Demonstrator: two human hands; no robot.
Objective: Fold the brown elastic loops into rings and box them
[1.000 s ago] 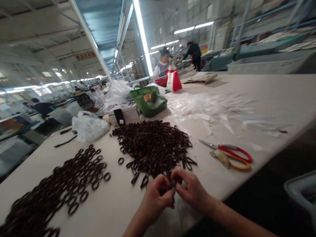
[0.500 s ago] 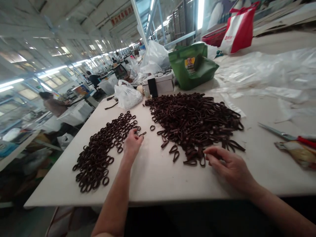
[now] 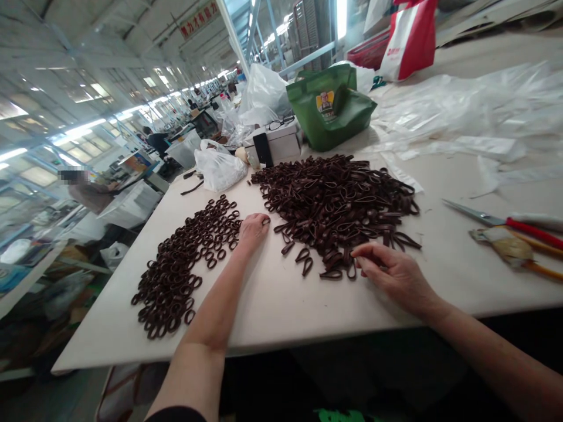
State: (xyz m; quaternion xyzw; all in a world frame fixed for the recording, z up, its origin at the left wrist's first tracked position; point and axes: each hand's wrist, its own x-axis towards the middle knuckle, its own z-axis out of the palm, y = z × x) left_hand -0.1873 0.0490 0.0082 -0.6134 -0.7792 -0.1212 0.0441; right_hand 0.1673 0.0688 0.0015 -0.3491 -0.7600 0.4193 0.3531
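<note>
A big heap of dark brown elastic bands (image 3: 338, 202) lies in the middle of the white table (image 3: 281, 299). A flatter spread of rounder brown bands (image 3: 189, 255) lies to its left. My left hand (image 3: 254, 230) rests between the two, fingers closed, fingertips pinching a single loose band (image 3: 265, 221). My right hand (image 3: 391, 274) sits at the near edge of the big heap. Its thumb and curled fingers pinch a brown band there. A few stray bands (image 3: 304, 262) lie between my hands.
Red-handled scissors (image 3: 514, 224) and a second orange-handled pair (image 3: 510, 251) lie at the right. Behind the heap stand a green bag (image 3: 334, 114), a white box (image 3: 277, 140) with glasses on it, knotted plastic bags (image 3: 220, 167), clear plastic sheets (image 3: 461, 111) and a red-and-white bag (image 3: 409, 38). Another person (image 3: 90, 193) works far left.
A second ago both hands worked one band together near the table edge. The left hand then reached out to the left spread and has now shifted right to a loose band; the right went to the heap.
</note>
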